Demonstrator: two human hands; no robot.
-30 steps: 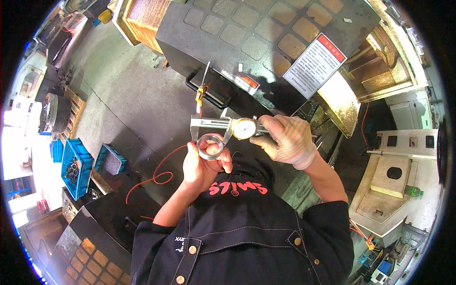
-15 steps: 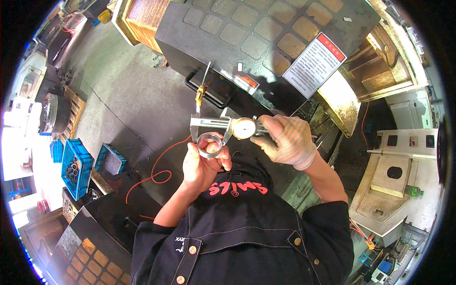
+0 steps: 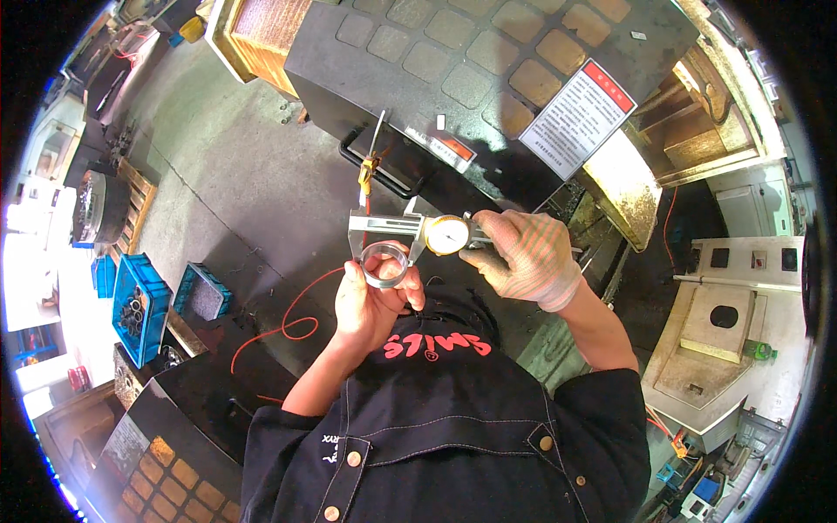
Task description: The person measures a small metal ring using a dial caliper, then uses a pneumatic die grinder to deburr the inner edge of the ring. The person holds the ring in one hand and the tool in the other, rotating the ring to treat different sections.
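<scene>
My bare left hand (image 3: 370,307) grips a shiny metal ring (image 3: 370,277) from below, its opening facing up. Gloved in a striped work glove, my right hand (image 3: 530,260) is closed on the dial end of a caliper (image 3: 397,224). The caliper lies level, its round white dial close to my right fingertips. Its jaws straddle the ring, one at the left side and one at the right; whether both touch the metal is too fine to tell.
Ahead stands a dark machine cover (image 3: 418,105) with a handle and an air gun (image 3: 369,170) hanging there. Blue crates (image 3: 142,305) of metal rings sit at left. A red hose (image 3: 277,331) trails over the floor. A white machine (image 3: 715,322) is at right.
Both hands, the ring and the caliper stay almost where they were. The air gun and its red hose have shifted slightly.
</scene>
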